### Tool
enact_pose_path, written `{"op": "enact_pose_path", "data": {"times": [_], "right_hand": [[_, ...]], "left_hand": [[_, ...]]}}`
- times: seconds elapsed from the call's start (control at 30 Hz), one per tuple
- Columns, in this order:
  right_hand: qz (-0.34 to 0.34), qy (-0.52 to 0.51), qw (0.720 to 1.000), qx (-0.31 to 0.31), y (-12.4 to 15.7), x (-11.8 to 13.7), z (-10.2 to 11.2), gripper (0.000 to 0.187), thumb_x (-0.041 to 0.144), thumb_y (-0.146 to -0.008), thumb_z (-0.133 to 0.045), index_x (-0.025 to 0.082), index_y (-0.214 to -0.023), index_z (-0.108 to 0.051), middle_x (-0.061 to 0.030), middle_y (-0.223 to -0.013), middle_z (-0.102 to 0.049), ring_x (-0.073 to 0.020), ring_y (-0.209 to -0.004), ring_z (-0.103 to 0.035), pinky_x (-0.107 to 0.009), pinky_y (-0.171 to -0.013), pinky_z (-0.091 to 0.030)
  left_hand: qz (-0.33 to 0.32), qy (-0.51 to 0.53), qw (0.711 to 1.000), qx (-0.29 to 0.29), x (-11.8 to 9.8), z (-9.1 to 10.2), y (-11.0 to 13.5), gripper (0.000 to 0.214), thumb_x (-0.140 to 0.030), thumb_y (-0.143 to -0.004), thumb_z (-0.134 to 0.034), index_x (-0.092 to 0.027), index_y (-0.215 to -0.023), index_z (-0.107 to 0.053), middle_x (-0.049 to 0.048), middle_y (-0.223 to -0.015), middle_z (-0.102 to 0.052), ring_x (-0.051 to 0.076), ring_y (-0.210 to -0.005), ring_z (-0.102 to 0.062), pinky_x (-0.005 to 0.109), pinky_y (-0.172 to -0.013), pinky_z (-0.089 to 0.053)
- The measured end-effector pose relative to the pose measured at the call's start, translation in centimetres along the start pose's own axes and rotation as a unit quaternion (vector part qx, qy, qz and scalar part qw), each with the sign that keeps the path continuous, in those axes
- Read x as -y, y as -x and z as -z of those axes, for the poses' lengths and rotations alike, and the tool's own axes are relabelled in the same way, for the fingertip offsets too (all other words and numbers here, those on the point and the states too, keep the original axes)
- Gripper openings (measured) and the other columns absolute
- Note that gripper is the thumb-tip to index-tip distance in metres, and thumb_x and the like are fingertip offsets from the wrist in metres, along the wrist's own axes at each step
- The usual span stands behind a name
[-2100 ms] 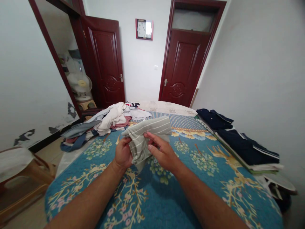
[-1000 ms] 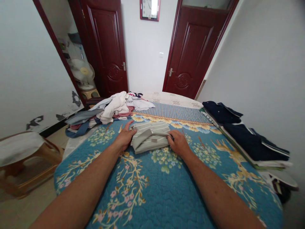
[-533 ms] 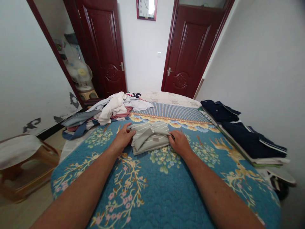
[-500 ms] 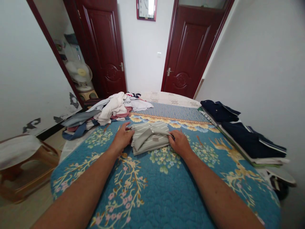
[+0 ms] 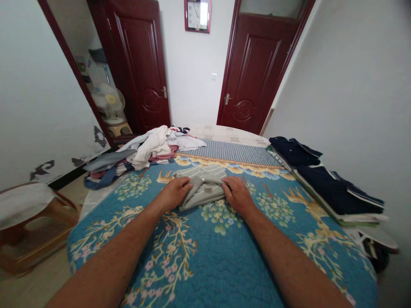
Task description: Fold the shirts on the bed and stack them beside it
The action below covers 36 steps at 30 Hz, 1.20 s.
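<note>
A grey striped garment (image 5: 204, 186), partly folded, lies on the blue flowered bedspread (image 5: 205, 256) in the middle of the bed. My left hand (image 5: 175, 193) grips its left edge with the fingers curled over the cloth. My right hand (image 5: 236, 194) holds its right edge, fingers closed on the fabric. Both forearms reach in from the bottom of the view.
A loose heap of unfolded clothes (image 5: 141, 156) lies at the bed's far left. Folded dark blue garments (image 5: 334, 192) are stacked along the right wall. A wooden stool (image 5: 28, 218) stands left of the bed. Two dark red doors (image 5: 253, 72) close the far wall.
Two seconds ago both hands held the garment up in the air; it now lies on the bedspread. In the last half second my left hand slid in and curled over its left edge.
</note>
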State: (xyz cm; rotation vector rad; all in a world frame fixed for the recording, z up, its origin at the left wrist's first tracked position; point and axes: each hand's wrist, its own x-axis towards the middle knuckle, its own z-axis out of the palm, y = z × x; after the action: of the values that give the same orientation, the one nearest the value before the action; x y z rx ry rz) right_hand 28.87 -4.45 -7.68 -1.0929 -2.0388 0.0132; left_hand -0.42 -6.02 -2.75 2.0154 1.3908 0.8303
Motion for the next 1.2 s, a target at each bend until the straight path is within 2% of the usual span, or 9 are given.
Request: {"op": "enact_pose_path", "data": {"times": [0.1,0.17,0.3,0.37,0.47,0.57,0.8,1.07,1.2], "right_hand": [[-0.004,-0.003,1.0,-0.001,0.0,-0.4,-0.4,0.023,0.026,-0.104,-0.057,0.02,-0.116,-0.075,-0.0118,-0.113,-0.077,-0.028,-0.11,-0.066,-0.045,-0.104,-0.052],[-0.012,-0.004,1.0,-0.001,0.1,-0.6,-0.7,0.022,0.026,-0.104,-0.057,0.021,-0.116,-0.075,-0.0108,-0.112,-0.077,-0.0271,-0.108,-0.067,-0.044,-0.102,-0.052],[-0.012,0.0,1.0,0.0,0.2,-0.8,-0.7,0.021,0.024,-0.104,-0.057,0.022,-0.115,-0.075,-0.0098,-0.111,-0.077,-0.0264,-0.108,-0.067,-0.043,-0.103,-0.051],[-0.005,0.015,1.0,0.001,0.2,-0.7,-0.5,0.021,0.023,-0.103,-0.058,0.022,-0.116,-0.075,-0.0103,-0.112,-0.076,-0.0269,-0.108,-0.066,-0.043,-0.103,-0.051],[0.02,0.07,0.997,0.009,-0.2,0.0,0.1,0.026,0.022,-0.101,-0.062,0.019,-0.124,-0.073,-0.0133,-0.12,-0.074,-0.0301,-0.117,-0.062,-0.046,-0.106,-0.048],[0.045,0.126,0.991,0.026,-1.2,1.1,0.4,0.036,0.024,-0.1,-0.065,0.02,-0.136,-0.069,-0.0151,-0.136,-0.068,-0.0335,-0.131,-0.054,-0.05,-0.112,-0.043],[0.083,0.162,0.978,0.1,-3.7,3.2,-1.3,0.031,0.027,-0.103,-0.064,0.024,-0.133,-0.072,-0.0127,-0.124,-0.07,-0.029,-0.115,-0.058,-0.042,-0.1,-0.044],[0.076,0.169,0.974,0.129,-3.6,2.8,-2.5,0.022,0.019,-0.105,-0.058,0.023,-0.114,-0.078,-0.0091,-0.105,-0.07,-0.0234,-0.099,-0.059,-0.034,-0.088,-0.044],[0.066,0.122,0.982,0.13,-3.4,2.9,-1.9,0.02,0.022,-0.104,-0.059,0.021,-0.111,-0.077,-0.0088,-0.103,-0.071,-0.0232,-0.099,-0.06,-0.034,-0.091,-0.047]], "left_hand": [[0.071,0.062,0.996,-0.002,0.8,-0.6,-0.3,0.04,-0.042,-0.094,-0.055,-0.02,-0.125,-0.065,-0.0023,-0.073,-0.064,0.02,-0.066,-0.058,0.03,-0.063,-0.041],[0.091,0.062,0.994,-0.022,1.1,-1.1,-0.3,0.048,-0.042,-0.093,-0.057,-0.021,-0.137,-0.057,-0.0051,-0.07,-0.06,0.019,-0.061,-0.054,0.029,-0.06,-0.039],[-0.009,-0.072,0.996,-0.044,0.8,-1.8,0.0,0.024,-0.039,-0.096,-0.058,-0.022,-0.109,-0.068,0.0041,-0.091,-0.068,0.022,-0.085,-0.065,0.033,-0.078,-0.047],[-0.036,-0.153,0.987,-0.035,0.2,-1.9,0.3,0.027,-0.044,-0.099,-0.057,-0.021,-0.102,-0.071,0.0086,-0.102,-0.07,0.025,-0.096,-0.066,0.036,-0.086,-0.048],[-0.025,-0.226,0.973,-0.027,-0.7,-2.0,0.7,0.033,-0.049,-0.096,-0.065,-0.02,-0.111,-0.071,0.0107,-0.111,-0.071,0.028,-0.103,-0.067,0.038,-0.088,-0.049],[-0.016,-0.258,0.966,-0.024,-1.3,-2.1,0.9,0.035,-0.04,-0.097,-0.065,-0.021,-0.127,-0.069,0.0105,-0.12,-0.072,0.027,-0.109,-0.068,0.036,-0.09,-0.05],[-0.023,-0.364,0.931,-0.028,-2.0,-2.3,0.5,0.034,-0.042,-0.104,-0.055,-0.024,-0.124,-0.076,0.0116,-0.106,-0.074,0.03,-0.104,-0.07,0.039,-0.087,-0.05],[-0.033,-0.403,0.914,0.034,-1.7,-2.5,-0.5,0.035,-0.019,-0.103,-0.045,-0.021,-0.121,-0.075,0.0109,-0.109,-0.075,0.024,-0.087,-0.073,0.033,-0.071,-0.047],[-0.054,-0.346,0.937,0.01,-0.8,-1.8,-0.4,0.038,-0.039,-0.108,-0.044,-0.022,-0.109,-0.078,0.011,-0.1,-0.077,0.025,-0.09,-0.073,0.035,-0.079,-0.051]]}}
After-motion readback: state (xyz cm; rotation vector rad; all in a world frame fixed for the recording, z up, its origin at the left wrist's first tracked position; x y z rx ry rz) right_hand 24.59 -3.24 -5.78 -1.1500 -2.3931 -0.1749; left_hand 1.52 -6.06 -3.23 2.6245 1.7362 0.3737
